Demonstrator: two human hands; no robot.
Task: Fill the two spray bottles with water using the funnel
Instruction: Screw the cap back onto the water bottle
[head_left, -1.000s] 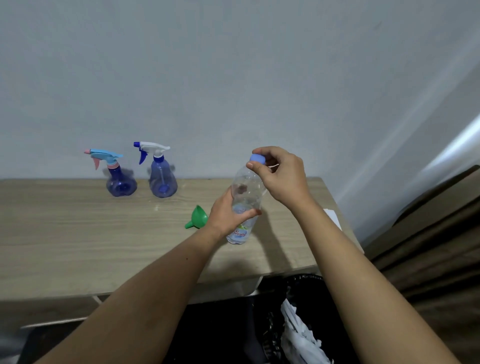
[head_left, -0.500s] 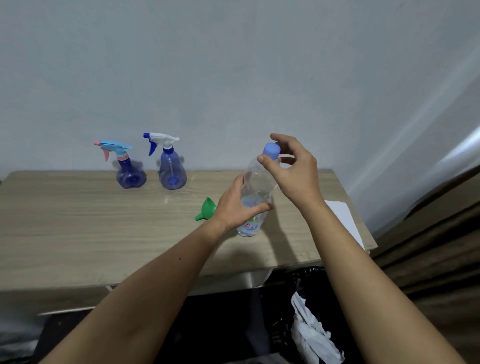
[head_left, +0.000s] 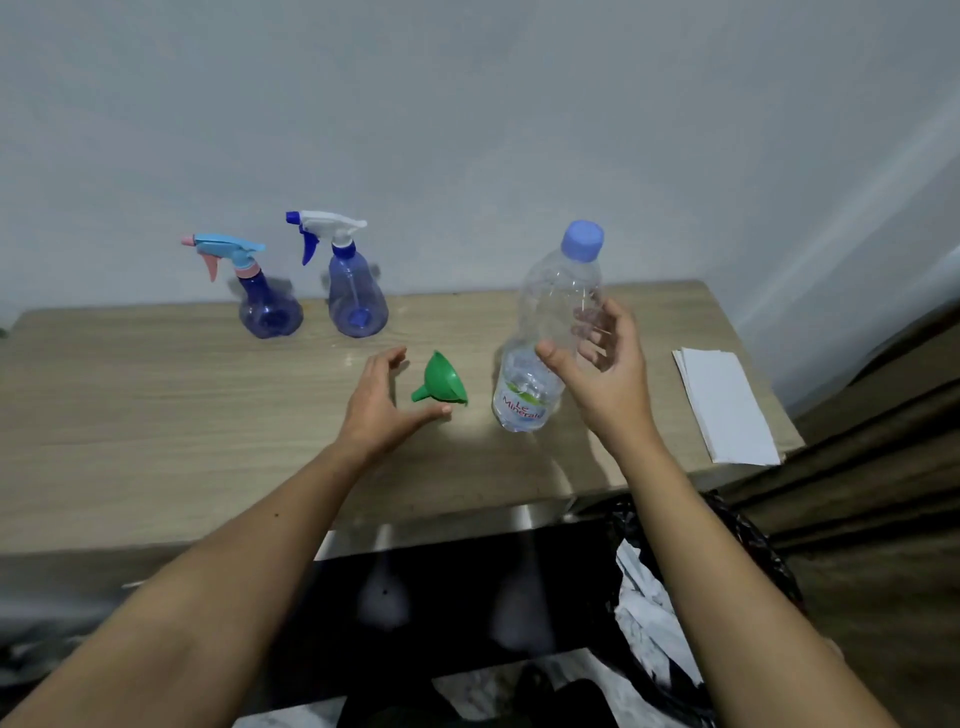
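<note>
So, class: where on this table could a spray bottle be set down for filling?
Bare wood lies left of the left hand, in front of both spray bottles. Crowded: funnel, water bottle, right hand, paper.

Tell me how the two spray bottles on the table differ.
The left spray bottle has a light-blue head with pink trigger and collar; the right spray bottle has a white head with dark-blue trigger and nozzle. The left spray bottle looks shorter and rounder, the right spray bottle taller. Both are translucent blue, upright, capped, nozzles pointing left.
</note>
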